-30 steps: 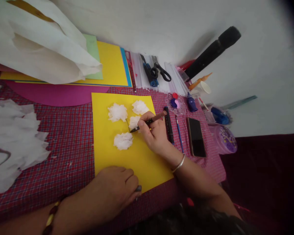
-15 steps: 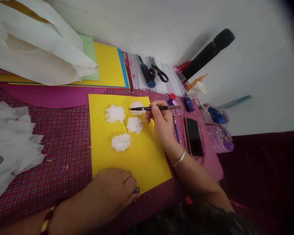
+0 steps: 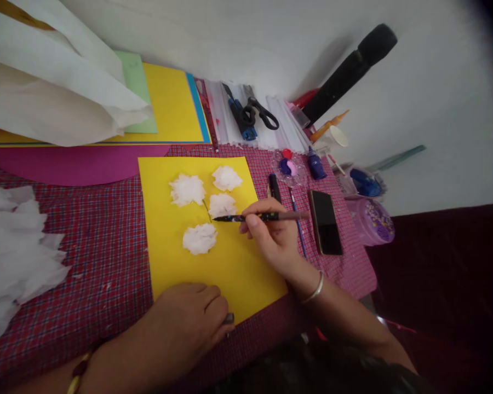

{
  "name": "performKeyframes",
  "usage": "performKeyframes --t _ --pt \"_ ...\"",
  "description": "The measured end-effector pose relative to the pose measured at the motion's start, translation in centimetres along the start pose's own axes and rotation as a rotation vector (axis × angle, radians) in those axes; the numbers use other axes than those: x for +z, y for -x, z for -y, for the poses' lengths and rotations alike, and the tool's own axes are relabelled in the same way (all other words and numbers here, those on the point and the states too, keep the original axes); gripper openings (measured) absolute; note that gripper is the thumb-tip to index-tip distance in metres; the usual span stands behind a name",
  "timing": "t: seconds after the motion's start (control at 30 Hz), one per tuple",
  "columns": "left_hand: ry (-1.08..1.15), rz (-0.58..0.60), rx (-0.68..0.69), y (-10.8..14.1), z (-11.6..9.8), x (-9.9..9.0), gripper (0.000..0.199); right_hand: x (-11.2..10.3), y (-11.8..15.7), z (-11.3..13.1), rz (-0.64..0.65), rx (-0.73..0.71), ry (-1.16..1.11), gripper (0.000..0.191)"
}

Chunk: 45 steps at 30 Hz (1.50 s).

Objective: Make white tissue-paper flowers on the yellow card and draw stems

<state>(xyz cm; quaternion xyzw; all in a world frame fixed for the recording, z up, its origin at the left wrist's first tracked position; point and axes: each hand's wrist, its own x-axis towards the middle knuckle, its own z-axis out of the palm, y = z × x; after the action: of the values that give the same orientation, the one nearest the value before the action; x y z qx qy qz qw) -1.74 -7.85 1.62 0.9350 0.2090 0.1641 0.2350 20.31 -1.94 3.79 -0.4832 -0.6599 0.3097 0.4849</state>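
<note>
Pinched in my right hand [image 3: 273, 235] is a dark patterned pen [image 3: 267, 216], its tip near a thin dark line [image 3: 206, 208] drawn on the yellow sheet [image 3: 230, 273]. Four white crumpled-paper flowers, such as the upper left one [image 3: 188, 190] and the lower one [image 3: 199, 238], sit on the sheet around that line. My left hand [image 3: 193, 317] rests over the sheet's lower left edge with its fingers curled round a small grey cap [image 3: 229, 318]. Whether the pen tip touches the paper is unclear.
White crumpled paper [image 3: 20, 257] lies at the left. Coloured sheets [image 3: 172, 104] are stacked behind. Scissors [image 3: 265, 114], a paint palette [image 3: 290, 167], a purple bottle [image 3: 316, 165], a thin brush [image 3: 299, 224] and a phone [image 3: 326, 222] stand or lie toward the right.
My right hand has moved down with the pen, from over the upper right flower to beside the drawn line. The palette and a dark marker now show. My left hand stays put.
</note>
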Motion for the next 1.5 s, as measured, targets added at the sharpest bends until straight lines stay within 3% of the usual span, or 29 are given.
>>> performKeyframes --t 0.13,0.5,0.67,0.83,0.93,1.2,1.5 --pt "0.001 -0.046 -0.02 0.0 0.0 -0.1 0.039 -0.2 1.9 0.0 0.043 -0.07 0.122 0.008" --pt "-0.017 -0.027 -0.018 -0.5 -0.3 -0.9 0.046 -0.3 1.3 -0.3 0.048 -0.193 0.145 0.004" --pt "-0.013 -0.014 -0.022 -0.3 -0.2 -0.9 0.046 0.0 1.3 -0.7 0.028 -0.029 -0.027 0.004" --pt "0.004 0.031 -0.029 -0.3 -0.2 -1.2 0.041 0.4 0.7 -1.1 0.001 0.316 -0.247 0.035" --pt "0.005 0.042 -0.037 -0.4 -0.2 -1.3 0.039 0.5 0.3 -1.0 0.021 0.411 -0.279 0.043" --pt "0.007 0.077 -0.026 -0.3 -0.1 -1.2 0.034 0.7 0.0 -0.8 0.092 0.447 -0.269 0.042" --pt "-0.023 0.066 -0.03 0.0 -0.2 -0.9 0.033 0.7 0.1 -0.4 0.094 0.357 -0.192 0.032"
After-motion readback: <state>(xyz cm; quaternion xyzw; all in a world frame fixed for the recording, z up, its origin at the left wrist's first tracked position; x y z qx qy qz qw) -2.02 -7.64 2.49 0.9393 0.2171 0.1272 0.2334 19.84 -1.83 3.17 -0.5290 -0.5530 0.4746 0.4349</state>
